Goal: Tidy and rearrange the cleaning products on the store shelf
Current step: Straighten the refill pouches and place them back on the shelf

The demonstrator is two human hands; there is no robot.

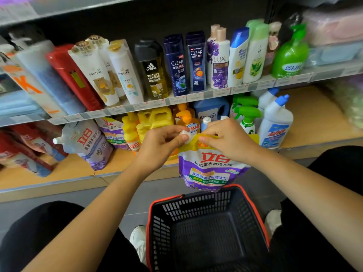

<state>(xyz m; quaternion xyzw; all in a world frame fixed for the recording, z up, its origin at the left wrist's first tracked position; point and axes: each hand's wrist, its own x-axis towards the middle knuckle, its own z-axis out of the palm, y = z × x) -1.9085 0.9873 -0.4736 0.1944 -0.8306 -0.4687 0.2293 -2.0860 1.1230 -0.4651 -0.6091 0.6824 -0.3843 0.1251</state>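
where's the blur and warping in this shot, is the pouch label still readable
Head view: centre sharp, so the purple and yellow detergent pouch, pinched by the left hand and right hand, reads clearly; head view edges smear, blurring the pink packs top right and red bags lower left; wide-angle distortion bows the grey shelf rail.

Both hands (198, 142) on detergent pouch (210, 169)

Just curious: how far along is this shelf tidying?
Done: the black plastic basket with orange rim looks empty. In hand: left hand and right hand hold the purple plastic detergent pouch by its top. Left: a lavender soft pouch lies slumped on the wooden shelf.
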